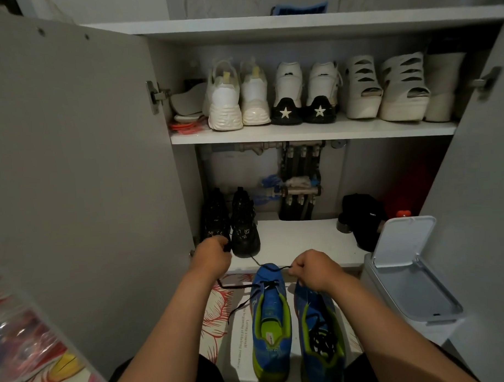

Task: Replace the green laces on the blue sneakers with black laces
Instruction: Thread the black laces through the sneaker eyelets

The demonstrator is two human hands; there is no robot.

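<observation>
The person sits before an open shoe cupboard, the two blue sneakers side by side on the flowered mat between the knees. A black lace runs through the front eyelets of the left sneaker. The left hand is closed around one end, drawn out to the side near the black shoes on the bottom shelf. The right hand pinches the other end just above the toe. The right sneaker has a second black lace coiled inside it. A white bin stands to the right, lid up.
</observation>
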